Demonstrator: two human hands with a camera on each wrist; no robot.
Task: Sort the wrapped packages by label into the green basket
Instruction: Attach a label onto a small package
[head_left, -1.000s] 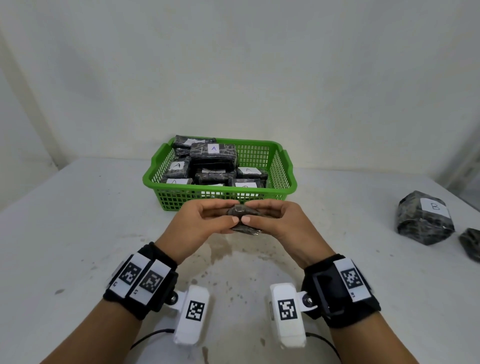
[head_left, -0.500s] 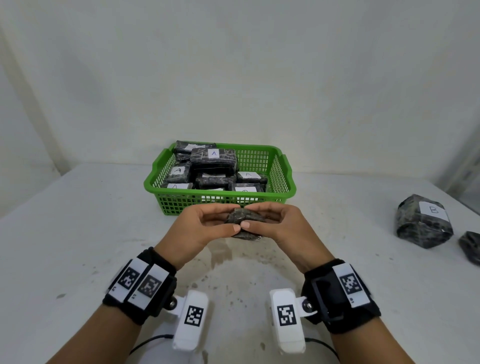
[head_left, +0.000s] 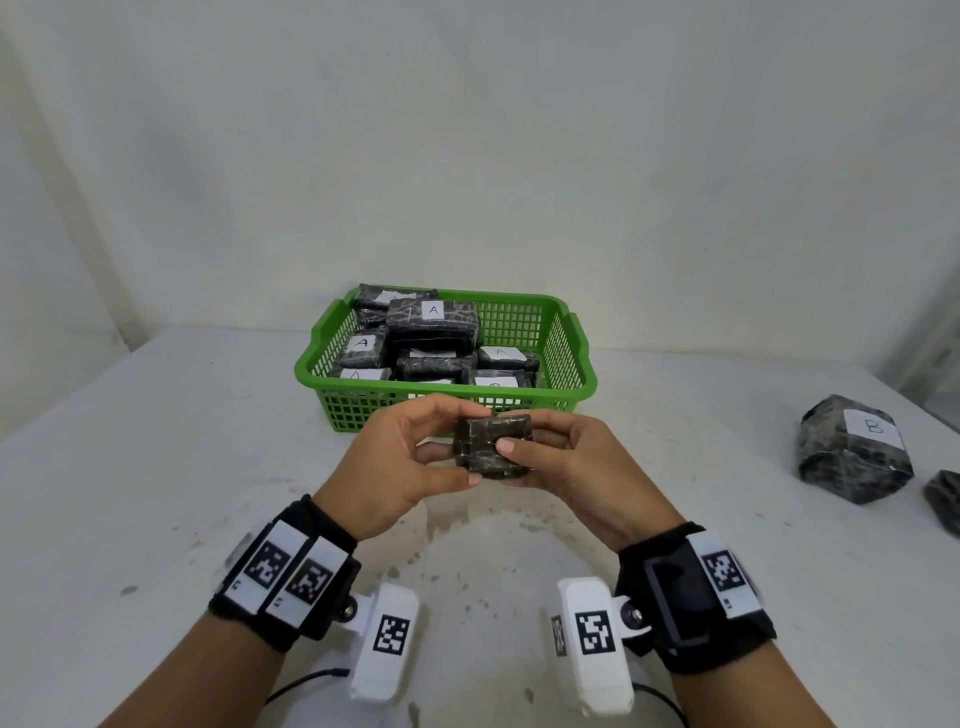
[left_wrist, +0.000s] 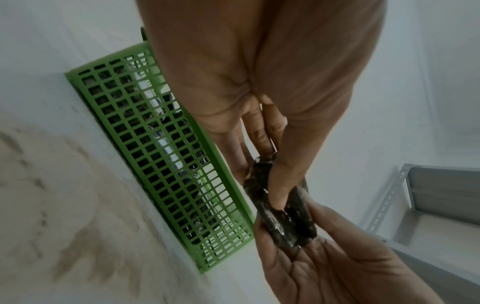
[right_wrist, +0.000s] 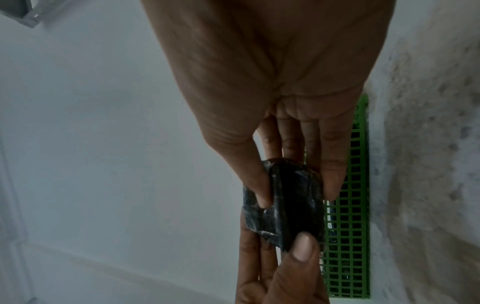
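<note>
Package (head_left: 488, 447), small, dark and wrapped, is held above the table (head_left: 156, 467) between both hands, just in front of the near wall of the green basket (head_left: 566, 400) and clear of it. Its broad face is turned up toward the head camera, and its long axis runs roughly left to right, from one hand to the other; no label shows on the visible face. The left hand (head_left: 400, 462) grips the left end: its thumb lies along the lower near edge and its fingers curl over the top far edge. The right hand (head_left: 566, 467) grips the right end: its thumb (head_left: 506, 446) presses on the broad upper face and its fingers wrap behind and under the far side. In the left wrist view the package (left_wrist: 280, 207) sits edge-on between the left thumb and fingers, with the right palm cupped below it. In the right wrist view the package (right_wrist: 288, 203) is pinched between the right thumb and fingers, and the left thumb covers its lower corner. Inside the basket lie several dark wrapped packages, stacked and mostly filling the left and middle; several white labels read A. A larger wrapped bundle (head_left: 852, 452) with a label reading B rests on the table well to the right, and another dark package (head_left: 943, 499) lies just beside it at the frame edge.
</note>
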